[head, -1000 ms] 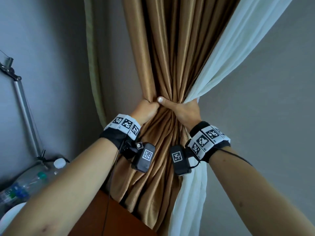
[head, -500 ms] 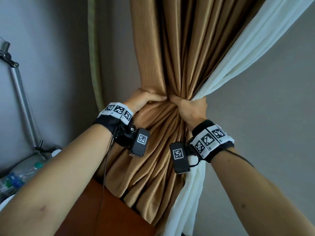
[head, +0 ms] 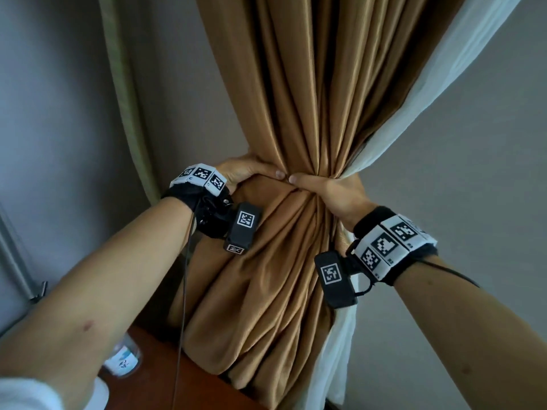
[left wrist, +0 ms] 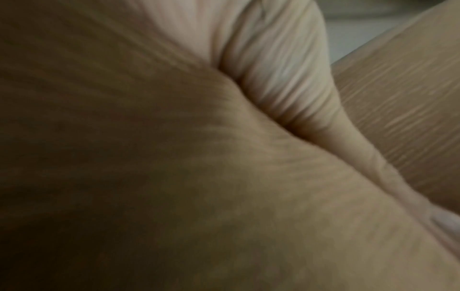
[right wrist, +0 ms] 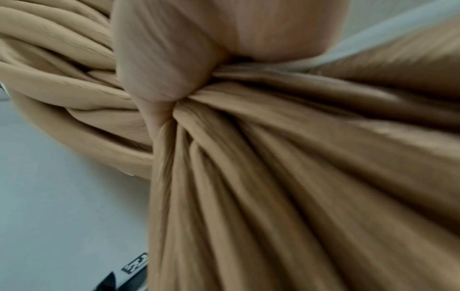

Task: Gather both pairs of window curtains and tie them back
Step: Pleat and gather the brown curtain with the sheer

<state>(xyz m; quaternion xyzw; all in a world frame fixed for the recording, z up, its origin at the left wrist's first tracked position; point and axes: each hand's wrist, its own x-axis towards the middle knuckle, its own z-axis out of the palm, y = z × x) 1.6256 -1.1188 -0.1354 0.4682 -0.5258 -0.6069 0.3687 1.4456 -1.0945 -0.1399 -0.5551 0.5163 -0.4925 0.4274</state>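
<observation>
A tan satin curtain (head: 307,93) hangs bunched at the middle of the head view, with a sheer white curtain (head: 441,75) along its right side. My left hand (head: 245,173) wraps the gathered waist from the left, and my right hand (head: 331,190) clasps it from the right together with the white sheer. The two thumb tips almost meet at the front. In the right wrist view my palm (right wrist: 174,59) squeezes the tan folds (right wrist: 286,167). The left wrist view is filled by blurred tan cloth (left wrist: 174,177) and part of my hand. The fingers behind the bundle are hidden.
A pale green strip (head: 124,84) runs down the grey wall at left. A brown wooden top (head: 154,377) lies below the curtain, with a plastic bottle (head: 122,358) on it. A metal rod (head: 14,261) leans at the far left.
Both hands have slid up the bundle and the left thumb has come round to the front, narrowing the waist. The head view has tilted, so the bottle and table sit lower left.
</observation>
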